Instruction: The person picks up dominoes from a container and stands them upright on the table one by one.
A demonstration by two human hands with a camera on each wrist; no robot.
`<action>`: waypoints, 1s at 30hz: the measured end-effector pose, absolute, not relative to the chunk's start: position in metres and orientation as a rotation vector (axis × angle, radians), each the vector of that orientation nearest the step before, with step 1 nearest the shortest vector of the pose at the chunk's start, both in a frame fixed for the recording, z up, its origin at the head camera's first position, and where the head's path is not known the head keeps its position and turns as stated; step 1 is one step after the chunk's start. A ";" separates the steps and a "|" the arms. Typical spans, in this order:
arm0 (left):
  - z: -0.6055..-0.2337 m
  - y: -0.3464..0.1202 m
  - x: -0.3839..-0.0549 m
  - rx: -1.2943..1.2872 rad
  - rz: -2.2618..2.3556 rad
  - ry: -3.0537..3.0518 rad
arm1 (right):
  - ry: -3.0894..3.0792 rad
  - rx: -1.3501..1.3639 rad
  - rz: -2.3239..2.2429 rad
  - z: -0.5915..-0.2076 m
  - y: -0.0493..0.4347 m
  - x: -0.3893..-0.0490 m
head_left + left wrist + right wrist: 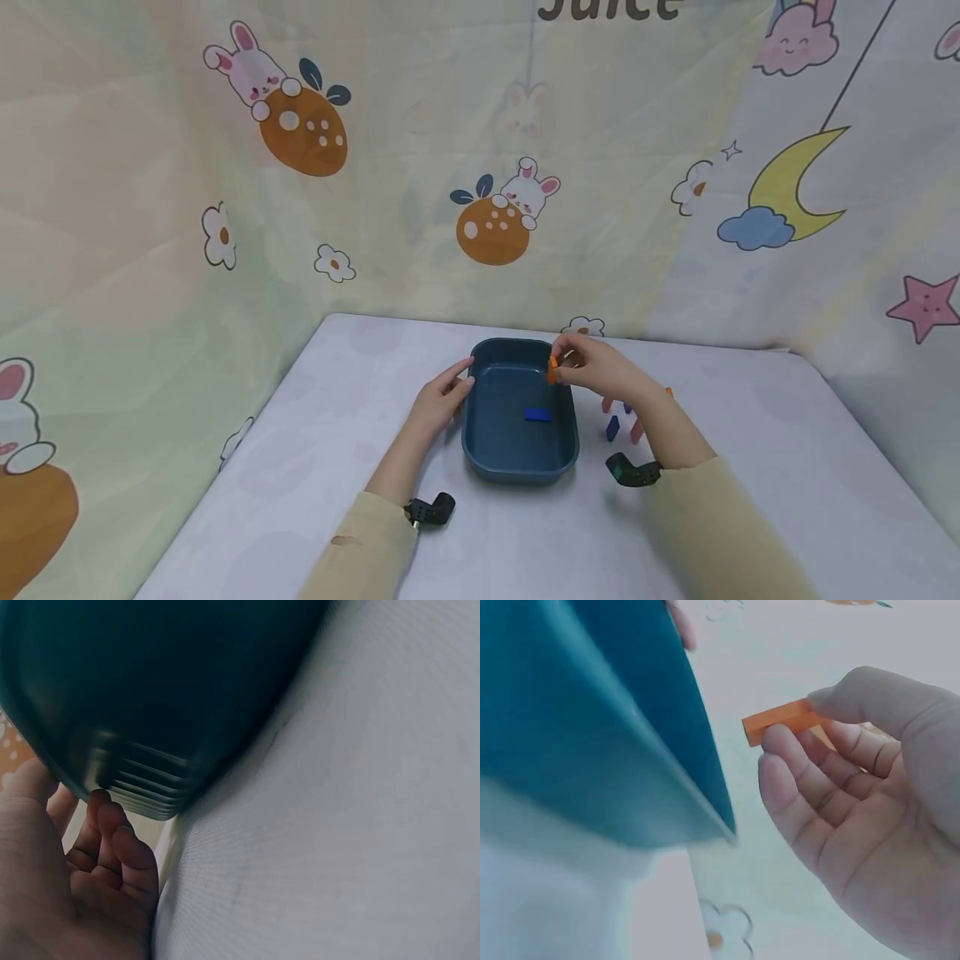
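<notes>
A dark blue plastic bin stands on the white table, with a flat blue block lying inside it. At the bin's left rim is my left hand; its fingers are bent against the rim in the left wrist view, some fingertips hidden behind it. My right hand pinches a small orange block between thumb and fingers. In the head view that block is over the bin's far right rim; the right wrist view shows it apart from the bin wall.
Right of the bin, partly behind my right forearm, several small blocks stand on the table: a dark blue block, a pink block, and an orange block among them. A printed cloth backdrop hangs behind the table's far edge.
</notes>
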State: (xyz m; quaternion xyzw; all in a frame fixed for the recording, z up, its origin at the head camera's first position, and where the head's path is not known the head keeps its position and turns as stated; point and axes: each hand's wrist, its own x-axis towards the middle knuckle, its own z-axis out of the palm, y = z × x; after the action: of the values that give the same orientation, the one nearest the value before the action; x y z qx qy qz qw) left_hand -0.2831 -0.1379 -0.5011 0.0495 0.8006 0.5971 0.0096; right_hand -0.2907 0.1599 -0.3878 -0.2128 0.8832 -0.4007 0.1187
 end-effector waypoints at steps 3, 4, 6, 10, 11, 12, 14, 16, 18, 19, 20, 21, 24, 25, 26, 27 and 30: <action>-0.502 -0.137 -0.283 0.157 1.873 2.493 | 2.585 -0.589 -1.206 -0.387 0.183 -0.283; -0.502 -0.137 -0.283 0.155 1.872 2.493 | 2.594 -0.572 -1.209 -0.388 0.191 -0.280; -0.501 -0.137 -0.283 0.151 1.873 2.492 | 2.613 -0.525 -1.210 -0.390 0.207 -0.274; -0.501 -0.137 -0.282 0.151 1.868 2.495 | 2.665 -0.461 -1.213 -0.399 0.238 -0.262; -0.501 -0.137 -0.282 0.150 1.869 2.494 | 2.673 -0.450 -1.219 -0.402 0.245 -0.259; -0.501 -0.137 -0.282 0.150 1.871 2.494 | 2.684 -0.446 -1.223 -0.406 0.253 -0.256; -0.502 -0.137 -0.283 0.147 1.876 2.494 | 2.702 -0.441 -1.228 -0.413 0.268 -0.252; -0.503 -0.137 -0.283 0.148 1.880 2.494 | 2.709 -0.444 -1.233 -0.422 0.282 -0.248; -0.503 -0.137 -0.283 0.149 1.878 2.497 | 2.709 -0.420 -1.234 -0.431 0.294 -0.245; -0.503 -0.137 -0.283 0.149 1.877 2.498 | 2.701 -0.413 -1.241 -0.436 0.299 -0.243; -0.503 -0.137 -0.283 0.149 1.876 2.499 | 2.690 -0.409 -1.244 -0.440 0.303 -0.242; -0.503 -0.137 -0.284 0.148 1.875 2.500 | 2.679 -0.405 -1.249 -0.444 0.307 -0.241; -0.504 -0.137 -0.284 0.146 1.872 2.501 | 2.645 -0.394 -1.258 -0.456 0.315 -0.239; -0.504 -0.137 -0.284 0.144 1.870 2.502 | 2.640 -0.394 -1.256 -0.459 0.317 -0.239; -0.504 -0.137 -0.284 0.141 1.871 2.502 | 2.635 -0.393 -1.257 -0.462 0.319 -0.239; -0.504 -0.137 -0.284 0.141 1.874 2.501 | 2.634 -0.389 -1.258 -0.465 0.320 -0.238; -0.504 -0.136 -0.284 0.133 1.874 2.501 | 2.636 -0.383 -1.266 -0.469 0.322 -0.237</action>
State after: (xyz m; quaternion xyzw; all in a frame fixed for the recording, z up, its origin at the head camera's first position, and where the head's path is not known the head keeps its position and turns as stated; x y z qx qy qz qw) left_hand -0.2841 -0.1364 -0.5045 0.0427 0.7995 0.5991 0.0068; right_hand -0.2368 0.3220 -0.4686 -0.1294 0.8896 -0.4273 0.0962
